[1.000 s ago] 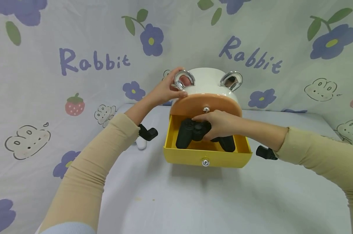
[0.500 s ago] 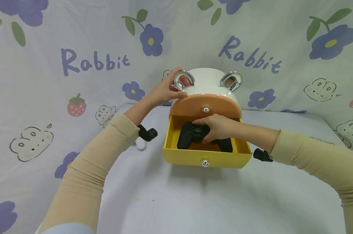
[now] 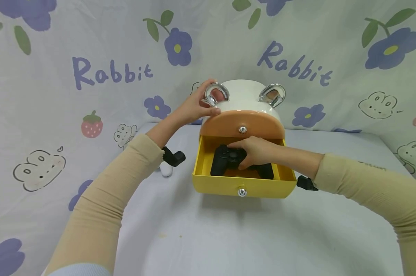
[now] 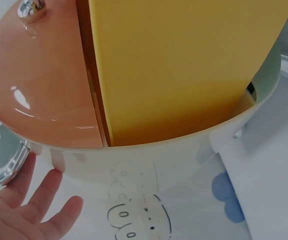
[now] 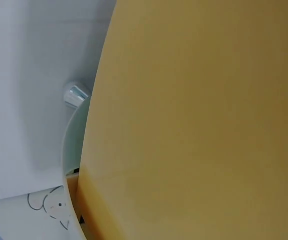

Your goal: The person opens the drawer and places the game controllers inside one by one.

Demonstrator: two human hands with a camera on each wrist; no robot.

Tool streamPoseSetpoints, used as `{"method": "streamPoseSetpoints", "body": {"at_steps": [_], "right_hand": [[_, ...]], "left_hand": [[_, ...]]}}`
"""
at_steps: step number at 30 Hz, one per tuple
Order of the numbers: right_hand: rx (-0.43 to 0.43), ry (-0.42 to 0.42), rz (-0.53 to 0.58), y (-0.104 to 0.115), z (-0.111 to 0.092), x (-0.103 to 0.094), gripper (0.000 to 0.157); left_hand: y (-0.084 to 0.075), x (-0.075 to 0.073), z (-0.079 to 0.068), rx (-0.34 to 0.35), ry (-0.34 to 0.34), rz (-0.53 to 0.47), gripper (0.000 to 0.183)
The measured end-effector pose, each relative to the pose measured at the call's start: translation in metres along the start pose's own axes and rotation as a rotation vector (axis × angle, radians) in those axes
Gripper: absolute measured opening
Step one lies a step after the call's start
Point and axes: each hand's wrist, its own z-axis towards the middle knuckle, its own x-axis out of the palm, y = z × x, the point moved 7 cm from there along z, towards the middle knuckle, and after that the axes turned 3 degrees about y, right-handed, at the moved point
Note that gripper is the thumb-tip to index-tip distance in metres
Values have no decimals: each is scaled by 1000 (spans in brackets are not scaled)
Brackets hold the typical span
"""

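Observation:
A white storage box (image 3: 244, 90) with silver ears and an orange upper drawer (image 3: 228, 122) stands at the back of the table. Its yellow lower drawer (image 3: 215, 186) is pulled out, with a black game controller (image 3: 219, 163) inside. My right hand (image 3: 259, 151) grips the controller's middle from above, thumb toward the front, covering part of it. The far fingers are hidden. My left hand (image 3: 197, 105) rests against the box's upper left corner, around the silver ear (image 3: 209, 94). In the left wrist view, its fingers (image 4: 46, 190) are spread along the box's side, some tips off it.
A white rounded object (image 3: 166, 169) lies on the table left of the box, partly behind the black wrist camera (image 3: 173, 157). Behind the table hangs a printed cloth (image 3: 208, 38). The white tabletop (image 3: 242, 237) stretches out in front of the drawer.
My right hand has moved slightly lower and to the left, and the controller sits a little lower and straighter in the drawer. My left hand has stayed on the box.

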Motion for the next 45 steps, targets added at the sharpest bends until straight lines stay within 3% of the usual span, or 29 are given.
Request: {"method": "streamPoseSetpoints", "body": {"at_steps": [21,32,38,45], "right_hand": [[-1,-4,-19,-6,9,6,67],[44,1,-17,-7,7,7,68],[58,7,-1,-5,3,8,68],[3,-10,-22,12,-14,-2,63]], "left_hand": [[-1,-1,-1,3,-5,5,82],[-2,0,-1,16,-3,2,83],[-2,0,-1,12,-4,5,83],[-2,-1,-2,-3,-9,24,84]]}}
